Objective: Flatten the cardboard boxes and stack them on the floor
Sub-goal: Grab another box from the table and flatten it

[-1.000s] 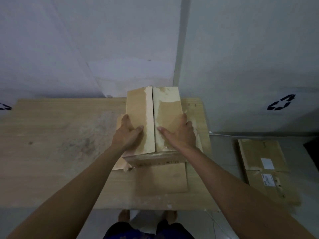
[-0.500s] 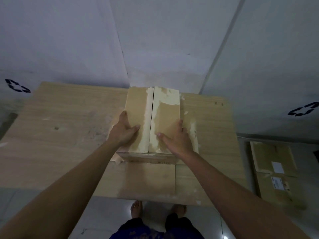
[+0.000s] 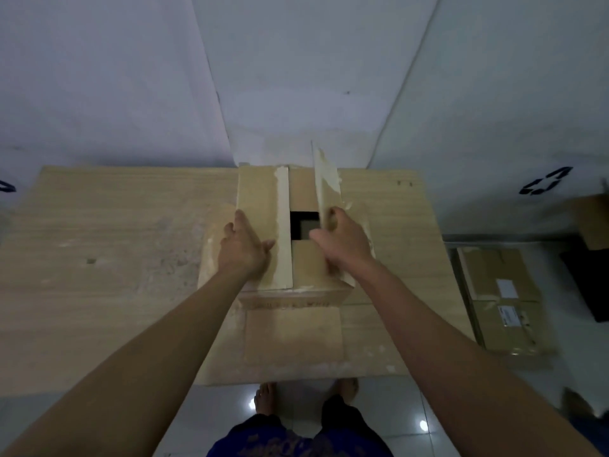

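A brown cardboard box stands on the wooden table, slightly right of centre. My left hand lies flat on the box's left top flap, fingers spread. My right hand grips the right top flap, which stands nearly upright. Between the two flaps a dark opening into the box shows. A lower flap lies flat on the table in front of the box. A stack of flattened boxes with white labels lies on the floor to the right of the table.
White walls meet in a corner behind the table. A dark object and another cardboard piece sit at the far right. My bare feet stand on the glossy tiled floor just below the table's front edge.
The right top flap has swung up from flat to nearly upright in my right hand, exposing the box's inside. My left hand has stayed on the left flap. The view has shifted.
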A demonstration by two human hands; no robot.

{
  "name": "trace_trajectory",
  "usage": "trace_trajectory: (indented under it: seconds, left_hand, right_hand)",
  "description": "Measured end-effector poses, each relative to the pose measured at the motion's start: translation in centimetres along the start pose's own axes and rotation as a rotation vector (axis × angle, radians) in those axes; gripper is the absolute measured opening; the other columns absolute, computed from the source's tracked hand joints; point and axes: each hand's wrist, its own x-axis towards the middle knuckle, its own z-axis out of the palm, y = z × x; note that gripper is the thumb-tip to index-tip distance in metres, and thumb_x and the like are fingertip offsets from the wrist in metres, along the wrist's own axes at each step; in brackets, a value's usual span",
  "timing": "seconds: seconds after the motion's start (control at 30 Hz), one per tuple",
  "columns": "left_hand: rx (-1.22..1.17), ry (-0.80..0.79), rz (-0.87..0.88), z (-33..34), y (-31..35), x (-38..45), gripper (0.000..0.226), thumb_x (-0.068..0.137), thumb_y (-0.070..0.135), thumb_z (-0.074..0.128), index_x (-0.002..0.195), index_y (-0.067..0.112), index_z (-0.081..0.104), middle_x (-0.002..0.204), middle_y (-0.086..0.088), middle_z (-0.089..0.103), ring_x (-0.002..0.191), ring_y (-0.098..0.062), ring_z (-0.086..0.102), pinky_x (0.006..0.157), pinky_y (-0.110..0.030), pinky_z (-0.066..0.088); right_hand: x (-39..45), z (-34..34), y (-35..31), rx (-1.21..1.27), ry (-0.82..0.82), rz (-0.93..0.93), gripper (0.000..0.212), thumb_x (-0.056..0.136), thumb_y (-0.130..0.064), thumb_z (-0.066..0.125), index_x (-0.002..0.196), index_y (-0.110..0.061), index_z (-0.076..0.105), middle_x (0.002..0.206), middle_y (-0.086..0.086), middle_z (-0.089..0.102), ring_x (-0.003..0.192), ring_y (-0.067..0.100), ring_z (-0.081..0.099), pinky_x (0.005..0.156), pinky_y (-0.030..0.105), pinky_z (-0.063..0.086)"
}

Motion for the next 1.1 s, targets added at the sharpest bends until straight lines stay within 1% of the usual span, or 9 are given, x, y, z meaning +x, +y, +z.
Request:
trace_trajectory:
  seconds: [0.17, 0.3, 0.37, 0.43, 0.53, 0.73, 0.87, 0.97, 1.1]
  left_hand:
    - [0.209, -0.008, 0.049, 0.1, 2.0, 0.1, 0.077, 0.088, 0.040, 0.064, 0.145, 0.008, 0.024, 0.158, -0.020, 0.013, 0.143, -0.041, 0.017, 0.107, -0.062, 0.032]
    - [0.226, -0.130, -0.045, 1.0, 3.6, -0.3, 0.130, 0.071, 0.077, 0.060, 0.153, 0.004, -0.011, 0.160, -0.022, -0.021, 0.148, -0.040, -0.017, 0.110, -0.069, 0.007]
    - [0.254, -0.147, -0.053, 1.6, 3.8, -0.5, 0.146, 0.060, 0.083, 0.064, 0.151, 0.004, -0.017, 0.157, -0.022, -0.027, 0.146, -0.040, -0.021, 0.109, -0.071, 0.006]
    - [0.271, -0.117, -0.053, 1.8, 3.9, -0.5, 0.145, 0.060, 0.075, 0.072, 0.152, 0.004, -0.015, 0.158, -0.023, -0.024, 0.147, -0.041, -0.018, 0.111, -0.071, 0.010]
    - [0.214, -0.103, -0.056, 1.3, 3.9, -0.3, 0.136, 0.064, 0.067, 0.074, 0.153, 0.005, -0.008, 0.160, -0.021, -0.017, 0.149, -0.040, -0.012, 0.112, -0.069, 0.012]
    - [-0.299, -0.159, 0.040, -3.0, 1.7, -0.6, 0.091, 0.071, 0.058, 0.060, 0.145, 0.016, 0.031, 0.135, -0.001, 0.043, 0.122, -0.028, 0.047, 0.096, -0.044, 0.043]
    - [-0.630, -0.179, 0.065, -6.7, -0.1, -1.8, 0.049, 0.072, 0.046, 0.060, 0.118, 0.027, 0.064, 0.115, 0.000, 0.065, 0.111, -0.022, 0.058, 0.087, -0.039, 0.046]
    - [-0.529, -0.031, 0.140, -8.7, -1.1, -2.5, 0.030, 0.085, 0.037, 0.053, 0.107, 0.022, 0.068, 0.102, 0.002, 0.069, 0.097, -0.022, 0.062, 0.075, -0.035, 0.048]
    - [-0.206, 0.176, 0.207, -10.0, -3.5, -1.2, 0.055, 0.091, 0.020, 0.060, 0.143, 0.017, 0.042, 0.134, -0.008, 0.059, 0.112, -0.029, 0.061, 0.090, -0.044, 0.051]
  right_hand:
    - [1.5, -6.0, 3.3, -0.041, 0.161, 0.120, 0.030, 0.075, -0.011, 0.066, 0.104, -0.016, 0.063, 0.096, 0.003, 0.068, 0.088, 0.024, 0.066, 0.056, 0.022, 0.043]
    - [1.6, -5.0, 7.0, -0.463, 0.252, 0.114, 0.098, 0.082, -0.023, 0.077, 0.155, -0.015, 0.012, 0.156, 0.018, 0.028, 0.142, 0.035, 0.034, 0.107, 0.047, 0.041]
    - [1.4, -3.3, 7.9, -0.503, 0.216, -0.057, 0.080, 0.093, -0.026, 0.062, 0.157, -0.015, 0.015, 0.164, 0.014, 0.013, 0.152, 0.031, 0.013, 0.120, 0.050, 0.022]
    - [1.1, -1.4, 8.1, -0.386, 0.036, -0.131, 0.062, 0.103, -0.033, 0.043, 0.156, -0.011, 0.021, 0.166, 0.011, 0.011, 0.153, 0.026, 0.009, 0.123, 0.042, 0.016]
    - [0.9, 0.2, 8.0, -0.213, -0.173, -0.086, 0.073, 0.105, -0.042, 0.038, 0.159, -0.007, 0.002, 0.168, 0.009, -0.003, 0.155, 0.021, 0.001, 0.122, 0.034, 0.011]
    - [2.8, -0.4, 6.3, -0.350, -0.165, -0.041, 0.084, 0.100, -0.050, 0.045, 0.157, -0.001, 0.007, 0.166, 0.017, 0.008, 0.151, 0.032, 0.015, 0.120, 0.040, 0.021]
    - [2.8, 1.5, 4.5, -0.630, -0.063, -0.314, 0.083, 0.100, -0.043, 0.045, 0.159, -0.005, 0.000, 0.167, 0.015, -0.006, 0.154, 0.028, -0.007, 0.124, 0.043, -0.003]
    - [2.3, 3.1, 2.7, -0.575, -0.225, -0.373, 0.077, 0.101, -0.049, 0.040, 0.160, -0.011, 0.007, 0.167, 0.012, 0.009, 0.154, 0.024, 0.003, 0.124, 0.044, -0.007]
    - [1.7, 3.7, 0.5, -0.536, -0.157, -0.412, 0.062, 0.100, -0.053, 0.037, 0.146, -0.013, 0.043, 0.141, 0.013, 0.052, 0.135, 0.031, 0.045, 0.123, 0.051, 0.010]
